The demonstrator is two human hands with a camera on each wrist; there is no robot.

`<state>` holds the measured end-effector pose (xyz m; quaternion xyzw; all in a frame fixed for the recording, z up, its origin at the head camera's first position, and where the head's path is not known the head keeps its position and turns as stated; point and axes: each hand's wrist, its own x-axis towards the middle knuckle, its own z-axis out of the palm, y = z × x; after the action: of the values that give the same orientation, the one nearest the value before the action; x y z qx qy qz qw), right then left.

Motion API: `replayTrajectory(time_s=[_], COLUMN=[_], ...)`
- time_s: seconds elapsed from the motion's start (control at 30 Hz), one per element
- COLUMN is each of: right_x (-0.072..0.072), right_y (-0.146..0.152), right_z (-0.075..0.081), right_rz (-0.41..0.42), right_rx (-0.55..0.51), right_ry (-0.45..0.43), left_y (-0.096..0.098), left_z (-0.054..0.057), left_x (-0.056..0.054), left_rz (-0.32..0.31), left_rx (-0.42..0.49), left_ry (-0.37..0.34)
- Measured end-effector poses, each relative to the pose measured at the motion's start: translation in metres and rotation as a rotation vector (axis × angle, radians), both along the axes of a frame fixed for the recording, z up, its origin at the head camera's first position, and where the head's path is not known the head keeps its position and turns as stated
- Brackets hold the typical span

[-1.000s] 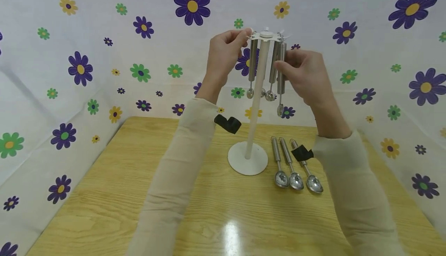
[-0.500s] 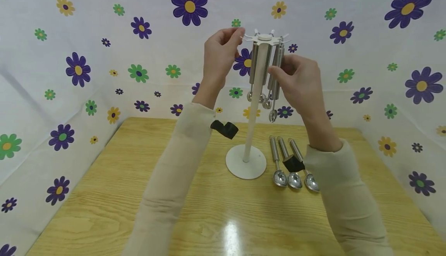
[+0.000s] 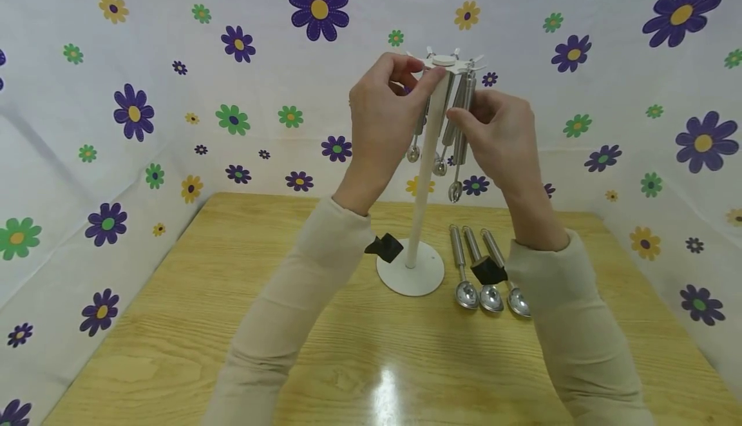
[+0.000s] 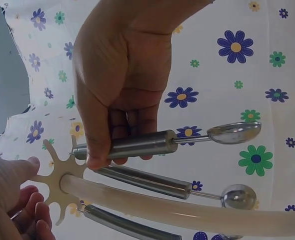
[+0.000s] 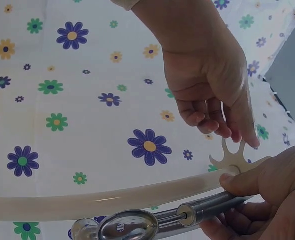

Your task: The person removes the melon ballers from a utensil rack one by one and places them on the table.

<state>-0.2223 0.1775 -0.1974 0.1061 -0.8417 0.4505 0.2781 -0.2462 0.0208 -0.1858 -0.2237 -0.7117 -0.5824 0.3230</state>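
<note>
A white stand with a hooked top (image 3: 445, 60) and a round base (image 3: 397, 278) rises from the table, several steel measuring spoons hanging from it. My right hand (image 3: 507, 133) pinches the handle of the right-hand measuring spoon (image 3: 462, 133) between thumb and fingers; its shiny oval bowl (image 4: 235, 133) shows in the left wrist view. At the front left of the hooked top, my left hand (image 3: 382, 120) has its thumb and forefinger spread beside the prongs. In the left wrist view the left thumb (image 4: 22, 169) lies against one prong. Part of the hanging spoons is hidden behind the left hand.
Three more measuring spoons, including a left one (image 3: 466, 295), lie side by side on the wooden table (image 3: 324, 361), right of the base. The right wrist's black camera mount (image 3: 489, 271) partly covers them. Flowered cloth (image 3: 261, 84) hangs behind and at both sides.
My left hand first drew slightly left off the hooked top, then came right across its front. The top has turned a little, and my right hand moved slightly left with the measuring spoon.
</note>
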Motion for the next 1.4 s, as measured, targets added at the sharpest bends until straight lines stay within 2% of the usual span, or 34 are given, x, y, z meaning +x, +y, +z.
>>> replayTrajectory(time_s=[0.1, 0.23, 0.37, 0.43, 0.53, 0.63, 0.73, 0.8, 1.07, 1.4], right_x=[0.0, 0.002, 0.009, 0.014, 0.023, 0.03, 0.034, 0.036, 0.04, 0.05], right_y=[-0.001, -0.001, -0.004, -0.007, -0.011, -0.015, -0.014, -0.013, -0.003, 0.01], right_z=[0.0, 0.002, 0.005, 0.005, 0.004, 0.005, 0.007, 0.008, 0.009, 0.016], right_rz=[0.005, 0.006, -0.002, 0.001, 0.017, 0.022, 0.02, 0.02, 0.053, 0.051], right_rx=[0.0, 0.017, 0.049, 0.072, 0.096, 0.114, 0.129, 0.138, 0.141, 0.12], right_ry=[-0.006, -0.014, -0.029, -0.036, -0.039, -0.037, -0.04, -0.041, -0.032, -0.077], left_y=[0.001, 0.002, 0.0, -0.003, -0.008, -0.014, -0.017, -0.017, -0.018, -0.021], left_z=[-0.001, -0.001, -0.001, -0.002, -0.004, -0.005, -0.004, -0.003, -0.003, -0.001], left_x=[-0.002, -0.004, -0.009, -0.012, -0.019, -0.024, -0.027, -0.027, -0.027, -0.029], left_rz=[0.017, 0.003, 0.012, 0.001, -0.059, -0.161, -0.248, -0.283, -0.348, -0.408], left_rx=[-0.007, 0.001, -0.002, 0.008, 0.045, 0.103, 0.153, 0.168, 0.192, 0.174], left_ry=[0.012, 0.036, 0.059, 0.048, 0.01, -0.039, -0.096, -0.131, -0.21, -0.228])
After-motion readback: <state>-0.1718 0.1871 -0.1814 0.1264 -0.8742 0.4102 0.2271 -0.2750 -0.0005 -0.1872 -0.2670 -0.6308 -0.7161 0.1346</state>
